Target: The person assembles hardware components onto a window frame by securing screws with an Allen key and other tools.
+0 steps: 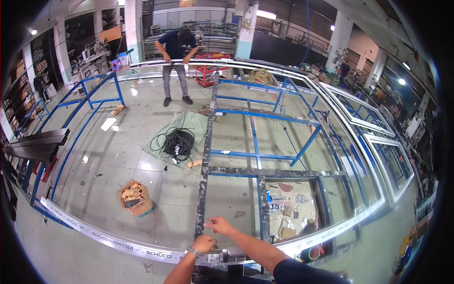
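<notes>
The left hand [204,244] and right hand [219,225] sit near a lettered rail [113,240] on an open-framed counter [236,171], their grip unclear. A co-worker [173,46] stoops across the glossy tiled floor [94,189].

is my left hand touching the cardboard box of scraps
Apart. The head view shows bare floor between the left hand and the cardboard box, which stands beyond the white profile.
</notes>
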Demonstrator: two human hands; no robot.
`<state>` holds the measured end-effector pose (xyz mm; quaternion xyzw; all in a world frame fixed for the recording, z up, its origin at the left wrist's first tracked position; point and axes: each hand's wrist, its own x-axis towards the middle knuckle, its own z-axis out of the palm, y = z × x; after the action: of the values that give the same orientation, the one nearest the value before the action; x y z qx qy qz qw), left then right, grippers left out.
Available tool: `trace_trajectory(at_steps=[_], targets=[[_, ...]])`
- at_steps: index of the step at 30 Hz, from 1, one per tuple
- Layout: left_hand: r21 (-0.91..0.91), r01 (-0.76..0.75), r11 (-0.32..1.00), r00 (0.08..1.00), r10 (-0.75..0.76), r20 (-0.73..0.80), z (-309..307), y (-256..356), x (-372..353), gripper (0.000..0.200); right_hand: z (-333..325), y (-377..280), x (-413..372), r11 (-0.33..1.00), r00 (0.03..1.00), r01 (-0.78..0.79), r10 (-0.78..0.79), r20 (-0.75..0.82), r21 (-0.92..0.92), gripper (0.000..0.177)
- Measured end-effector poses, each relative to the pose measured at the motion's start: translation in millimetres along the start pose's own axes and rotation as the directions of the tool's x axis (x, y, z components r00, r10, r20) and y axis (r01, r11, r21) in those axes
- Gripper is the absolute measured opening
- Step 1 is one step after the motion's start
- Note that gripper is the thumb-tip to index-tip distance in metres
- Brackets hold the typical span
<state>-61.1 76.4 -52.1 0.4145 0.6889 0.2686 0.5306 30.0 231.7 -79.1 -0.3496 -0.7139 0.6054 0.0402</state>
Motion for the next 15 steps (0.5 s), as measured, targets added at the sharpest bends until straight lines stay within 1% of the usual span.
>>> trace_trajectory(at_steps=[1, 2, 3, 4, 6, 7, 8, 9, 10, 11, 13, 14, 15], targets=[[-0.041, 0.004, 0.999, 1.0, -0.004, 0.004, 0.0, -4.3, 0.8, 0.032, -7.5, 0.4, 0.1, 0.926, 0.979, -0.196, 0.165, 0.121, 0.322, 0.046], [-0.081, 0.008, 0.997, 1.0, -0.007, 0.007, 1.3, -7.5, 3.3, 0.032, -13.4, 0.8, -0.5, 0.716, 0.917, -0.397, 0.279, 0.286, 0.574, 0.046], [-0.121, 0.01, 0.993, 1.0, -0.009, 0.011, 3.5, -9.3, 4.5, 0.032, -16.7, -0.4, -6.5, 0.719, 0.926, -0.372, 0.247, 0.284, 0.587, 0.048], [-0.08, 0.012, 0.997, 1.0, -0.011, 0.007, 3.9, -4.2, 3.5, 0.033, -18.2, 2.6, -5.9, 0.755, 0.933, -0.36, 0.274, 0.234, 0.548, 0.047], [-0.01, 0.025, 1.0, 1.0, -0.025, -0.009, 4.4, 2.9, 0.4, 0.033, -16.4, 3.9, -4.3, 0.822, 0.938, -0.344, 0.316, 0.14, 0.453, 0.045], [-0.058, -0.015, 0.998, 0.999, 0.012, -0.048, 11.0, -13.7, 9.0, 0.032, -16.7, 1.7, -2.0, 0.903, 0.962, -0.272, 0.257, 0.091, 0.334, 0.042], [-0.035, 0.006, 0.999, 0.999, -0.008, -0.052, 7.9, -5.4, 2.3, 0.032, -10.9, 7.1, 4.7, 0.986, 0.985, -0.165, 0.166, -0.052, 0.031, 0.041], [-0.009, 0.029, 1.0, 0.998, -0.029, -0.052, 3.9, 3.8, -2.5, 0.031, -3.6, 13.2, 10.2, 0.957, 0.987, -0.07, 0.025, -0.161, -0.281, 0.04], [0.018, 0.05, 0.999, 0.998, -0.049, -0.047, 2.7, 10.5, -7.4, 0.031, 1.7, 14.0, 11.5, 0.823, 0.964, -0.002, -0.15, -0.22, -0.568, 0.04], [-0.047, 0.031, 0.998, 0.997, -0.035, -0.07, 6.3, 3.7, -4.4, 0.031, 2.6, 14.9, 11.9, 0.824, 0.971, -0.009, -0.128, -0.202, -0.566, 0.039], [-0.04, 0.023, 0.999, 0.997, -0.025, -0.072, 6.5, 0.8, -4.4, 0.031, -0.3, 6.9, 8.3, 0.826, 0.982, -0.024, -0.086, -0.167, -0.563, 0.036], [-0.036, 0.016, 0.999, 0.997, -0.018, -0.073, 5.9, -0.6, -4.1, 0.032, -2.1, 5.7, 8.3, 0.969, 0.99, -0.122, 0.103, -0.095, -0.217, 0.036], [-0.006, 0.026, 1.0, 0.996, -0.026, -0.082, 4.8, 0.2, -4.9, 0.032, -5.3, 9.3, 6.5, 0.955, 0.965, -0.261, 0.258, 0.042, 0.142, 0.037]])
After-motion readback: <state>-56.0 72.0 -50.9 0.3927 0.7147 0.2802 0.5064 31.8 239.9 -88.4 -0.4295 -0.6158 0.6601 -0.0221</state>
